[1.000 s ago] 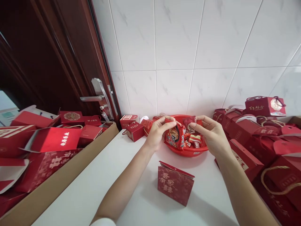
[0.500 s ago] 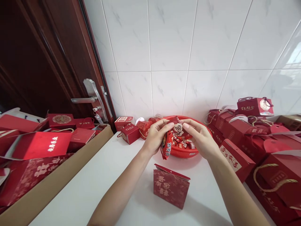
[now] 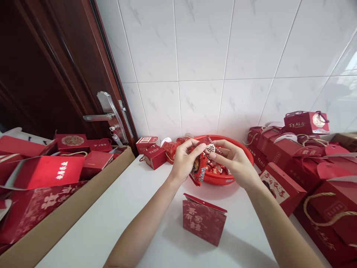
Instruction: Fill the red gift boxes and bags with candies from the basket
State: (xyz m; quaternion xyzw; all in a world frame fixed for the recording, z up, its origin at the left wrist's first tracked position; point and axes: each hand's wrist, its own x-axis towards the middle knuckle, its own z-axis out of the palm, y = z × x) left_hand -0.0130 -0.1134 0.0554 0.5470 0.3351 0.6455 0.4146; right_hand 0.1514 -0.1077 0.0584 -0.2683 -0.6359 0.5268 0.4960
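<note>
Above a red plastic basin (image 3: 243,146), my left hand (image 3: 182,160) pinches a red packet with a white lettered label (image 3: 211,148). A dark red snack bag (image 3: 199,171) with a food picture hangs below the same hand, its top hidden by the fingers. My right hand (image 3: 239,160) is curled at the other side of the labelled packet, thumb and fingertips on it. Wrapped red sweets (image 3: 217,169) lie in the basin beneath. A flat-sided red gift box (image 3: 204,222) with gold lettering stands upright on the white table, nearer to me, between my forearms.
Many red gift boxes with rope handles (image 3: 331,203) are stacked on the right. Small boxes (image 3: 155,156) stand left of the basin against the tiled wall (image 3: 200,108). A cardboard carton (image 3: 92,193) full of red boxes borders the left, before a dark door (image 3: 50,74).
The labelled packet has tilted and turned between my hands. My right fingers have shifted inward across it. The snack bag has swung slightly; the gift box stands where it was.
</note>
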